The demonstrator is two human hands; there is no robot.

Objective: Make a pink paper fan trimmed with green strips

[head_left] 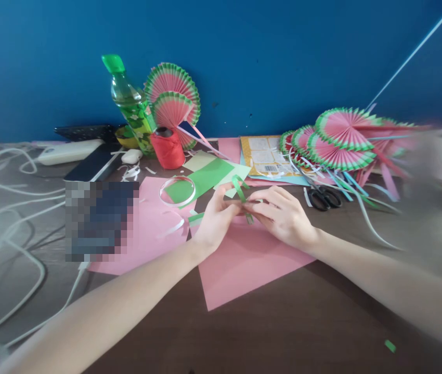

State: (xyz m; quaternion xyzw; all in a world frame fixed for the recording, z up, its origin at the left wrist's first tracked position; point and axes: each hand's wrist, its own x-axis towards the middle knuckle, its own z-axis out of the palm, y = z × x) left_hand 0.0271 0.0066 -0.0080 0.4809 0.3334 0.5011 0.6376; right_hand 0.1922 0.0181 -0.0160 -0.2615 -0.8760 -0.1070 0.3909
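A narrow green paper strip [240,188] curls up between my two hands. My left hand [218,218] pinches it near its middle, and my right hand [281,214] closes on it from the other side with the fingertips together. The fingers partly hide where they meet the strip. Beneath both hands lies a pink paper sheet [240,270]. Just beyond them are a green paper piece [209,179] and a clear tape ring [161,192], which rests partly over the green paper and another pink sheet [143,228].
Black-handled scissors [324,198] lie at right, below a pile of pink-and-green pleated fans [343,137]. Along the blue wall stand a green-capped bottle [131,104], a red spool [168,148] and more fans [172,88]. White cables [37,259] sprawl at left near a blurred-out device [102,221].
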